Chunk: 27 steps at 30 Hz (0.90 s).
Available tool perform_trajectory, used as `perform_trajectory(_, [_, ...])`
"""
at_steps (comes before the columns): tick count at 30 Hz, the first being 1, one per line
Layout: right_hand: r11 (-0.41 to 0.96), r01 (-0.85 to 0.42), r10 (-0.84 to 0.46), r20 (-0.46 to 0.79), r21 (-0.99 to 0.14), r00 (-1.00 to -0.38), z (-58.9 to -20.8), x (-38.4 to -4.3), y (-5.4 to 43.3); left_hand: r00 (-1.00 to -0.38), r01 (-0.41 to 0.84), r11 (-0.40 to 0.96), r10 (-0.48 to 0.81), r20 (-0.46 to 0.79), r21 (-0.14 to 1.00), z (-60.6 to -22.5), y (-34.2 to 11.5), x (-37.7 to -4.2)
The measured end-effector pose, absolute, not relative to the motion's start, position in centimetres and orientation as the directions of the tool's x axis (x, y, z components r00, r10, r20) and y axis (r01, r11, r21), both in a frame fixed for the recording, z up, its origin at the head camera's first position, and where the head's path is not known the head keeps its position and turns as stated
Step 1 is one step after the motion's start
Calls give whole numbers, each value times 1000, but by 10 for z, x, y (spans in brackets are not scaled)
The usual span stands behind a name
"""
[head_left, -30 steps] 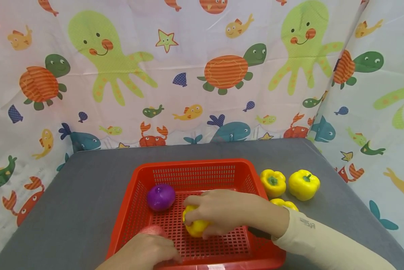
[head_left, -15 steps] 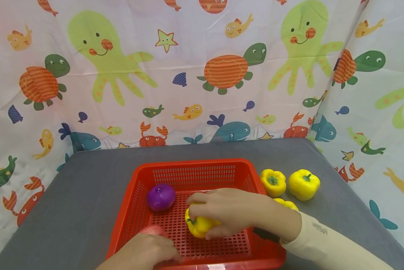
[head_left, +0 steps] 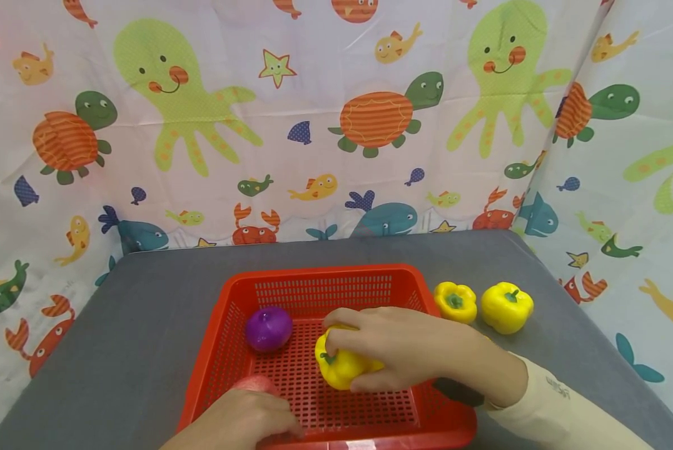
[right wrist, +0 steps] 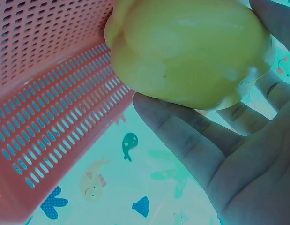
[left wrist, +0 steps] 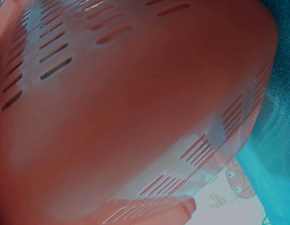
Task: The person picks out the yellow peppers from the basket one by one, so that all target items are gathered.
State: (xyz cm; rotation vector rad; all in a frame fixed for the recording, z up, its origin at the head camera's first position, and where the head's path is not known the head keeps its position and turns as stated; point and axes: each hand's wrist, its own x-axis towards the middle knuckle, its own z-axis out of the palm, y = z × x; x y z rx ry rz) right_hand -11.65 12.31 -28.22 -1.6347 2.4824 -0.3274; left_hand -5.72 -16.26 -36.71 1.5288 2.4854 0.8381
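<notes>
My right hand (head_left: 393, 347) grips a yellow bell pepper (head_left: 342, 365) inside the red basket (head_left: 319, 272), fingers over its top and thumb at its near side. In the right wrist view the pepper (right wrist: 191, 51) lies across the fingers, close to the slotted basket wall (right wrist: 60, 126). At the basket's near left corner, my left hand (head_left: 246, 415) holds the rim, its fingertips partly hidden. Just beyond it a pinkish round item (head_left: 256, 383) shows, mostly covered by that hand. A purple onion (head_left: 269, 329) sits at the basket's back left.
Right of the basket, two yellow bell peppers (head_left: 455, 302) stand on the grey table (head_left: 162, 331). A black wrist strap (head_left: 457, 392) passes over the basket's right rim. Behind the table hangs a sea-animal curtain (head_left: 303, 69).
The right hand has drawn the pepper slightly right and up, turning its stem into view. Its forearm now covers a third pepper right of the basket. The left hand stays put.
</notes>
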Motion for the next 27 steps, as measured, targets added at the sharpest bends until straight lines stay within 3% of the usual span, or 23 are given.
perform_trajectory(12, [406,-873,-906,6,-270,-423,-277,-111,137,-503,758,367,855,124,540,-365,-163,-59])
perform_trajectory(27, [474,-799,-857,16,-369,-515,-282,-104,163,-485,807,348,852,199,477,-367,-163,-58])
